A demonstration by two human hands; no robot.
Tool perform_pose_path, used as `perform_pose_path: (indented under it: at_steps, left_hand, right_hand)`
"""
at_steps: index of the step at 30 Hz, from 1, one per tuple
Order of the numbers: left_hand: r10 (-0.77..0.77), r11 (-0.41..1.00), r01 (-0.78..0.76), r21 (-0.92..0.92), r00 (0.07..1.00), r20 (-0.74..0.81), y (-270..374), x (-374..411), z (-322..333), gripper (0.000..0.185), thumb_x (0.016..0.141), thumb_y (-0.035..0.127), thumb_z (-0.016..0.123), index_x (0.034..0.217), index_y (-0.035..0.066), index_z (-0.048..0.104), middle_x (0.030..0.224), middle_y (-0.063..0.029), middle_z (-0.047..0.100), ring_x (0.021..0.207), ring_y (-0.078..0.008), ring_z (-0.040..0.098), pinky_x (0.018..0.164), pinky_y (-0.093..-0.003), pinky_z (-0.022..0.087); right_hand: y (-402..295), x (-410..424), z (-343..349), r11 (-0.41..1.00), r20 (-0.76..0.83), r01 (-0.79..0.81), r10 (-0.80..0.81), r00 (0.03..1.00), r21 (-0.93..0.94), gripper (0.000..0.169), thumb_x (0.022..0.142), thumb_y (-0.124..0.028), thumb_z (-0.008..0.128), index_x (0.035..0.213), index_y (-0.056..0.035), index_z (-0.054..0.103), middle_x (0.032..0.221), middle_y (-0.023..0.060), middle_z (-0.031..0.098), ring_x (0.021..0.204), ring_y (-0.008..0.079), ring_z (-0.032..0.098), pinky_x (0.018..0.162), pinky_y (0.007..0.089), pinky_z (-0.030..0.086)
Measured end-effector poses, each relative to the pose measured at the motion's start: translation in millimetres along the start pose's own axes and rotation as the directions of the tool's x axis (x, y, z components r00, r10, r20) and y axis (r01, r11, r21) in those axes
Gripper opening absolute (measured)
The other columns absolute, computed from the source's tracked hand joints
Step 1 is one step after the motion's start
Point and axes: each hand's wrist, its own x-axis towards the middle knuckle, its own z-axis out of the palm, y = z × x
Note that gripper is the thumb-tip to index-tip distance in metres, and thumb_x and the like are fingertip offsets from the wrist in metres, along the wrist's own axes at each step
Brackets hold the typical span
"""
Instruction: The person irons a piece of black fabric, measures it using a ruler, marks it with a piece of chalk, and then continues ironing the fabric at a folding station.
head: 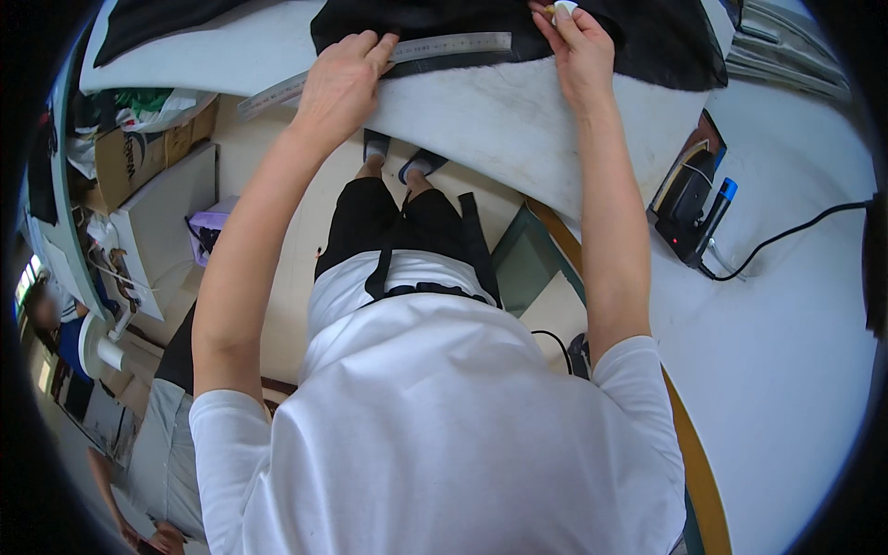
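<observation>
Black fabric lies over the light padded tabletop at the top of the view. Along its near edge runs a metal ruler, its left end reaching past the table edge. My left hand holds the ruler down, its fingertips at the fabric; the thumb is hidden. To the right of the ruler, my right hand pinches a small white object with a yellowish part, over the fabric. I cannot tell exactly what this object is.
On the white table at right, a black iron with a blue-tipped handle trails a cord. Folded grey material lies at the upper right. A cardboard box holding bags stands at left. Another person is at lower left.
</observation>
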Motion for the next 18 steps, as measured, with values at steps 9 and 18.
perform_pose_path:
  at_steps: [9, 18]
  left_hand:
    - [-0.004, 0.999, 0.005, 0.05, 1.0, -0.021, 2.3, -3.8, 3.0, 0.038, 0.084, 0.004, 0.062, 0.122, -0.001, 0.059, 0.088, -0.0118, 0.051, 0.085, -0.0286, 0.054, 0.075, -0.0374, 0.045]
    - [-0.014, 0.998, 0.016, 0.057, 0.999, -0.038, -2.9, -8.6, 4.5, 0.042, 0.084, 0.004, 0.062, 0.126, 0.002, 0.056, 0.096, -0.0129, 0.053, 0.092, -0.0298, 0.055, 0.081, -0.0376, 0.046]
  right_hand:
    - [-4.2, -1.2, 2.5, 1.0, 0.002, -0.027, 0.027, 1.0, -0.01, 0.021, 0.097, -0.007, 0.057, 0.11, 0.009, 0.06, 0.109, 0.015, 0.066, 0.104, 0.0215, 0.065, 0.093, 0.0288, 0.054]
    - [-18.2, -7.7, 9.8, 0.994, -0.009, -0.008, 0.007, 1.0, -0.111, 0.018, 0.096, -0.008, 0.058, 0.107, 0.0066, 0.063, 0.105, 0.0132, 0.068, 0.099, 0.019, 0.067, 0.09, 0.027, 0.055]
